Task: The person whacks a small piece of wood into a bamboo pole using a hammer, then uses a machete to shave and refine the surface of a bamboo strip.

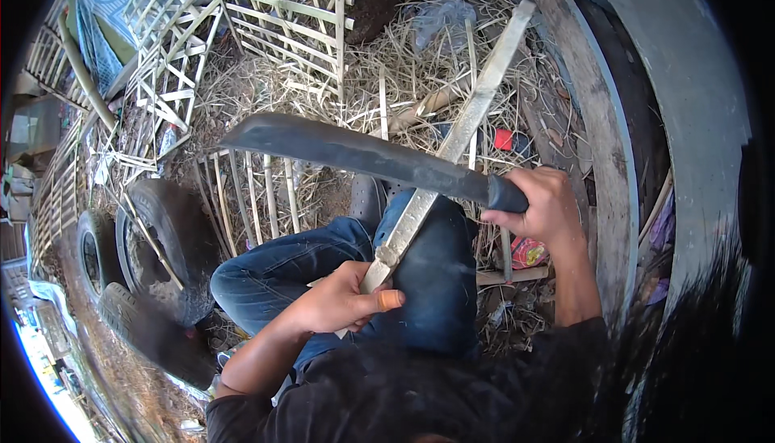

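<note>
In my right hand (542, 201) is the dark handle of a machete (347, 152). Its broad dark blade points left, crossing over a bamboo strip (472, 112). Closed round the near end of that strip is my left hand (345, 302), with an orange bandage on the thumb. The strip slants from my lap away to the upper right, past my bent knee in blue jeans (432, 269). A knot in the bamboo shows just beyond my left fingers. Whether the blade touches the strip I cannot tell.
Slatted bamboo frames (282, 19) stand at the far left. Old tyres (165, 241) lie to my left. Shavings (315, 104) and loose bamboo sticks cover the ground ahead. A long weathered plank (593, 96) runs along my right, near a red wrapper (529, 253).
</note>
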A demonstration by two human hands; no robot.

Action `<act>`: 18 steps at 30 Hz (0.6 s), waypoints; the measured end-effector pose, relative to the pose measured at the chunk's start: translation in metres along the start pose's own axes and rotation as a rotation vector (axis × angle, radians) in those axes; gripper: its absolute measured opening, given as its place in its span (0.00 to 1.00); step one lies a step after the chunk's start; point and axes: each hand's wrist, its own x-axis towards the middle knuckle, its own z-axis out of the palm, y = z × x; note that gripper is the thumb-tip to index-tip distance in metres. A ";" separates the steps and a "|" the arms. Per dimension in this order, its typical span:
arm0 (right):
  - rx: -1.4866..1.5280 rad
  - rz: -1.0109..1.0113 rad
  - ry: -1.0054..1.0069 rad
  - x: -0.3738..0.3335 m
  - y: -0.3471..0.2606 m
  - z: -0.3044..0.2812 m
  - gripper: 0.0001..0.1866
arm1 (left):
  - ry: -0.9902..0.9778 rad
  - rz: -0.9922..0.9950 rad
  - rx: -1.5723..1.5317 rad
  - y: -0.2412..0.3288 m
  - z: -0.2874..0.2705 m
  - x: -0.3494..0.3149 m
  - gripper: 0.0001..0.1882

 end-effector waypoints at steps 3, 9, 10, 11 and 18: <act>0.025 -0.024 0.013 -0.001 0.010 0.006 0.30 | -0.034 -0.017 -0.029 -0.002 -0.002 0.001 0.22; -0.091 -0.049 0.029 -0.001 0.023 -0.001 0.31 | -0.076 -0.024 -0.131 -0.006 -0.006 -0.002 0.21; -0.094 -0.052 0.027 -0.001 0.025 -0.002 0.31 | -0.078 -0.020 -0.133 -0.005 -0.005 -0.003 0.21; -0.105 -0.061 0.033 -0.001 0.027 -0.003 0.32 | -0.083 -0.039 -0.167 -0.004 -0.004 -0.004 0.22; -0.143 -0.099 0.045 -0.005 0.049 0.007 0.33 | -0.068 -0.086 -0.158 -0.011 -0.009 -0.006 0.21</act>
